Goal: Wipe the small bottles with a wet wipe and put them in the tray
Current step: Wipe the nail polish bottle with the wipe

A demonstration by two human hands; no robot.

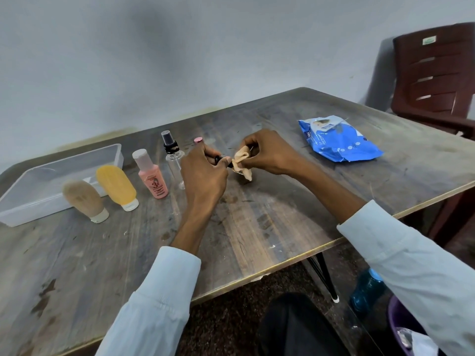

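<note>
We see a worn, stained wooden worktop (pixel 257 227) against a pale wall. On its left sits the clear tray (pixel 30 201), with upright bottles (pixel 151 176) beside it. At centre our left hand (pixel 203 176) grips a small dark bottle (pixel 218 160); our right hand (pixel 270 152) pinches the wipe (pixel 241 163) against it. Farther right lie a blue wipes pack (pixel 339 141) and a maroon chair (pixel 434 80)
</note>
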